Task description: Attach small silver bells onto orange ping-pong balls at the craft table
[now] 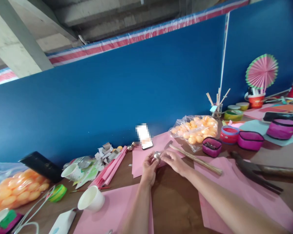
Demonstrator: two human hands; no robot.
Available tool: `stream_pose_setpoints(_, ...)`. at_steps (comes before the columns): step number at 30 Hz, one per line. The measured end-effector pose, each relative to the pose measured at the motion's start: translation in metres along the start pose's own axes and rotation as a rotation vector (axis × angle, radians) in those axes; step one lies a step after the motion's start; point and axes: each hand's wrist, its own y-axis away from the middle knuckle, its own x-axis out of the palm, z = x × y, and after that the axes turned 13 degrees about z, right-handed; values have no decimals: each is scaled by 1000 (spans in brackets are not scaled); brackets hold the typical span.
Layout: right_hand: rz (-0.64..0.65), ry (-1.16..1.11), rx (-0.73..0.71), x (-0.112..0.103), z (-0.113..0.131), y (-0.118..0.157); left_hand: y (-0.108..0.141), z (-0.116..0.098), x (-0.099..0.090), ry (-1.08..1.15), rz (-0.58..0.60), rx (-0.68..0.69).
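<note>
Forearms (216, 195) over paper (117, 208) edges, tabletop (175, 208) between, hands (175, 161) beyond

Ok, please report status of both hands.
Left hand: holding shiny silver piece. Right hand: close by, contact unclear. Wooden sticks lie beside right hand.

The left hand (149, 168) and right hand (174, 161) partly hide a shiny thing (157, 155), too small to make out. Coarse blur masks the screen of the phone (144, 137). The right edge cuts off the handle of the hammer (249, 170), the left edge a bag (21, 190), the near edge a white box (62, 222). Dark bits (210, 145) in a bowl (212, 150) are too small to tell.
</note>
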Motion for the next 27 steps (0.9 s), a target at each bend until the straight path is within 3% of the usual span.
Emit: stream_pose_setpoints(27, -30, 59, 17, -1, -4, -1, 0, 3, 0, -115, -74, 26)
